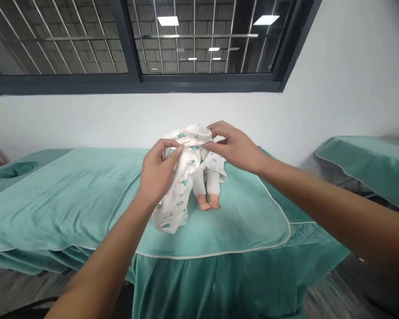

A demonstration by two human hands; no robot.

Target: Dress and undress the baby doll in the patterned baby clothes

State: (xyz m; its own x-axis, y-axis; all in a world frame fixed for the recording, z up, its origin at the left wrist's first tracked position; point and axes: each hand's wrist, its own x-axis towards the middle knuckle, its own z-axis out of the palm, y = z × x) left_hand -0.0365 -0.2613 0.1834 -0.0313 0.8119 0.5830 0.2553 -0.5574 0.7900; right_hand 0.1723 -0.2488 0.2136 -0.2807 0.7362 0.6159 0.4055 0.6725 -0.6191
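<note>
Between my two hands hangs a pair of small white baby pants (174, 201) with a green and pink print and a gathered waistband. My left hand (161, 166) pinches the cloth on the left, thumb against fingers. At the waistband's right end, my right hand (231, 144) grips the edge between thumb and fingers. Behind the pants a baby doll (213, 184) lies on the bed with its bare feet toward me. It wears white leggings and a printed top; its head and upper body are hidden by my hands and the cloth.
A teal cover (246, 226) with pale piping lies over the bed, with a longer teal sheet (69, 190) to the left. Beyond the bed is a white wall under a barred window (206, 84). Another teal-covered surface (369, 164) stands at the right.
</note>
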